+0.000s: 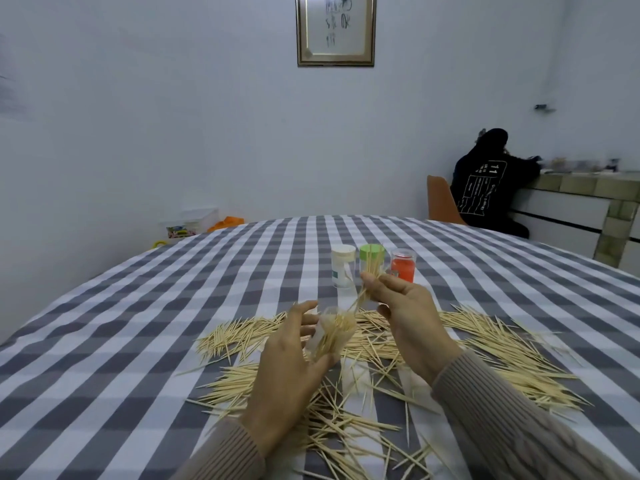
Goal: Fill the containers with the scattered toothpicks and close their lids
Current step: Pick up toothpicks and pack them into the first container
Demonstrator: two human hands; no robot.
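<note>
left hand point(294, 355) grips the clear container point(332, 336), tilted; right hand point(401, 306) pinches a toothpick bundle point(367, 282). best line the tips up with the mouth, then slide them in.

Loose toothpicks point(485, 344) lie spread across the near middle of the table point(138, 323). Above them the left hand point(294, 362) holds a container point(332, 332) with toothpicks in it, tilted. Just right of it and a little farther, the right hand point(412, 317) pinches a bundle of toothpicks point(372, 275). Beyond the hands three containers point(402, 265) stand in a row running left to right. Far right, behind the table, a person point(485, 188) sits on a chair point(440, 206) at a counter point(585, 188).
</note>
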